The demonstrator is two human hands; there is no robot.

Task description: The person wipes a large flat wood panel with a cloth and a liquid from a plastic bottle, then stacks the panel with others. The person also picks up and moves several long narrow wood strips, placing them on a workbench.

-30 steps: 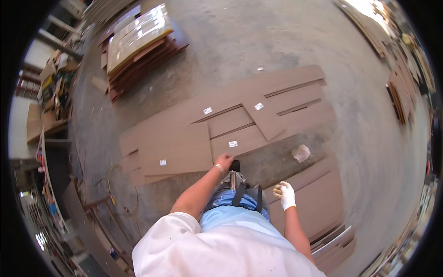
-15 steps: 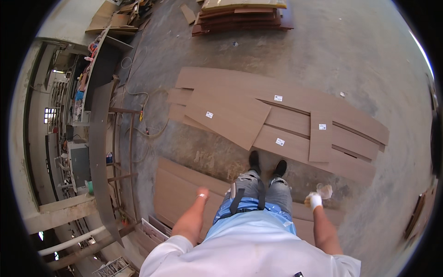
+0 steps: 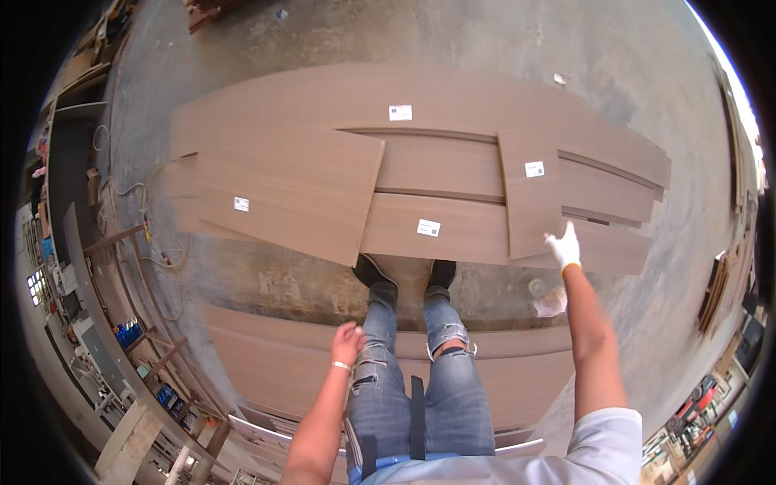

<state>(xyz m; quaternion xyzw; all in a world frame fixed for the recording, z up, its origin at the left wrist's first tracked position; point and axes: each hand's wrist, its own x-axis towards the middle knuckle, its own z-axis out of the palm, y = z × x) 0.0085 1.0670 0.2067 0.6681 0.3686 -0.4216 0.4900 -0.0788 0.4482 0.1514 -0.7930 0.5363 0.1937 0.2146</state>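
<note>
Several brown wood-grain panels (image 3: 420,162) lie overlapping on the concrete floor in front of my feet, each with a small white label. My right hand (image 3: 563,247), in a white glove, reaches out with fingers spread to the lower edge of a narrow upright panel (image 3: 529,194); it holds nothing. My left hand (image 3: 348,343) is bare, wears a wristband and hangs loosely beside my left thigh, empty. My legs in torn jeans and dark shoes stand at the panels' near edge.
More long panels (image 3: 275,364) lie under and behind my feet. A crumpled white rag (image 3: 551,302) sits on the floor near my right foot. Metal racks and benches (image 3: 105,323) with cables line the left side. Stacked boards (image 3: 212,10) rest far ahead.
The view has swung toward the panel spread, which is now closer. My gloved right hand has risen from my side and stretched out to the narrow panel. My left hand stays low.
</note>
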